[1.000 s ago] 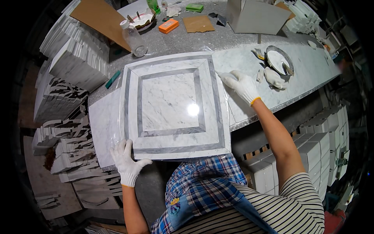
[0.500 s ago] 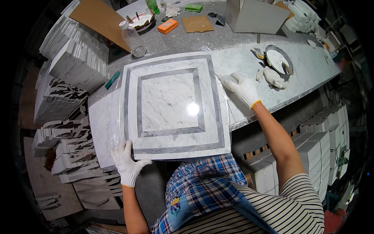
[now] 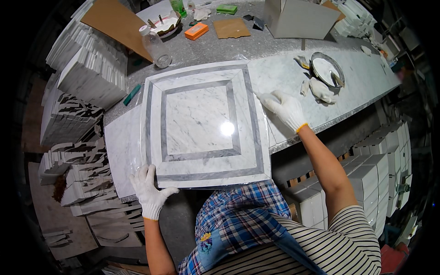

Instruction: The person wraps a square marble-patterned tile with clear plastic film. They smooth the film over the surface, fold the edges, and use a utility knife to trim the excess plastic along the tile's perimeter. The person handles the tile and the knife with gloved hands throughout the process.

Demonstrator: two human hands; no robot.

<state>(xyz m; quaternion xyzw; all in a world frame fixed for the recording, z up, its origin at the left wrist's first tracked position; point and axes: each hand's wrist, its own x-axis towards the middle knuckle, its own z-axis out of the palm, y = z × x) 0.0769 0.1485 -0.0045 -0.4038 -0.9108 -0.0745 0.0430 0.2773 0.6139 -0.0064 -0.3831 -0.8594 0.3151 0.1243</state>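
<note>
A square marble mosaic panel [image 3: 199,119] with grey bands set in white lies on the bench, with clear plastic film showing around its edges. My left hand [image 3: 150,189], in a white knit glove, rests at the panel's near left corner, its fingers spread and thumb out. At the panel's right edge is my right hand [image 3: 283,109], gloved too. Its fingers are bent and drawn together toward the edge; whatever lies between the fingertips is too small to make out.
Right of the panel, a round bowl of white paste [image 3: 327,69] holds a tool, with a crumpled white glove [image 3: 322,90] beside it. A clear bottle [image 3: 156,46], an orange box [image 3: 196,31] and a grey carton [image 3: 300,20] stand farther back. Stacked marble tiles [image 3: 94,75] rise at left.
My right hand has shifted slightly right and nearer to me along the panel's right edge. My left hand and the panel look still.
</note>
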